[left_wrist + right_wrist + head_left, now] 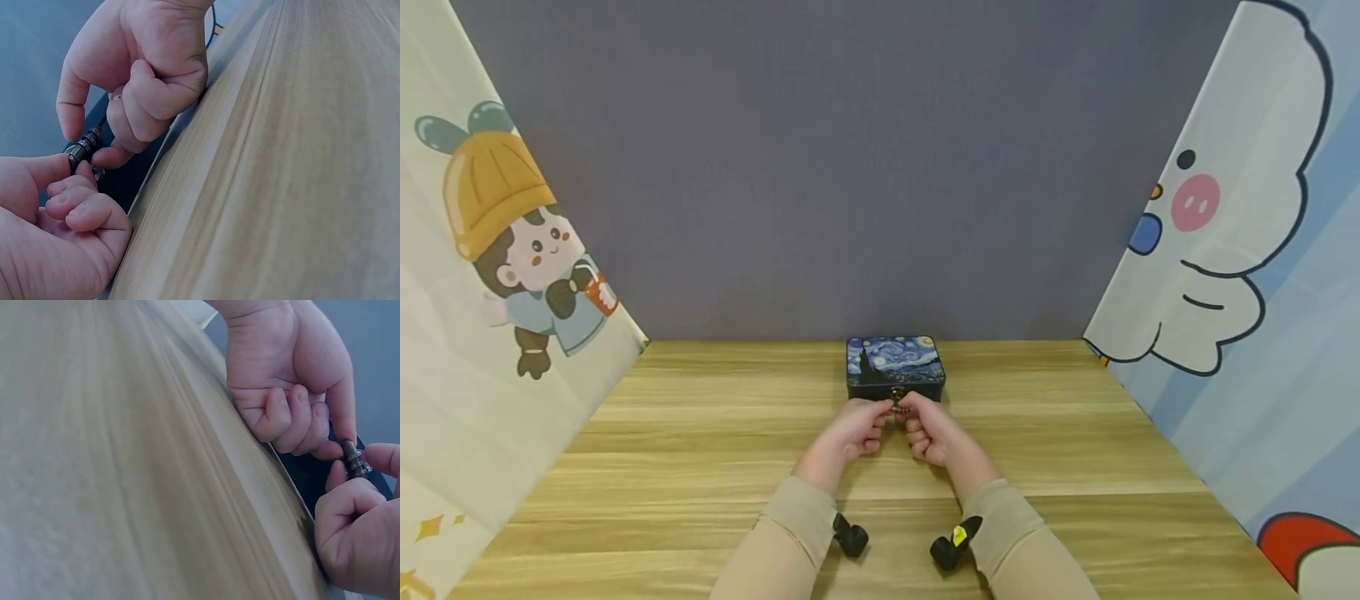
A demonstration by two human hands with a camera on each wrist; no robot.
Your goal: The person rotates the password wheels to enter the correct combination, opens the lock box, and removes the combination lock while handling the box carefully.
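Observation:
A small dark tin box point(895, 362) with a swirling blue night-sky painting on its lid stands upright and closed. At its front clasp hangs a bronze-coloured barrel-shaped combination padlock point(85, 147) with ridged dial rings. My left hand point(859, 428) pinches one end of the padlock between thumb and forefinger, the other fingers curled in. From the opposite side my right hand point(934, 430) has thumb and forefinger at the other end, its remaining fingers folded. In the right wrist view the padlock point(355, 461) shows between both hands' fingertips, with the box's dark front partly hidden behind them.
The box stands on a wood-grain table point(715, 467), near its far edge, with a grey panel point(865, 167) behind. Cartoon-printed sheets border the table at left point(475, 400) and right point(1262, 433). Black wrist devices point(850, 537) show by both cuffs.

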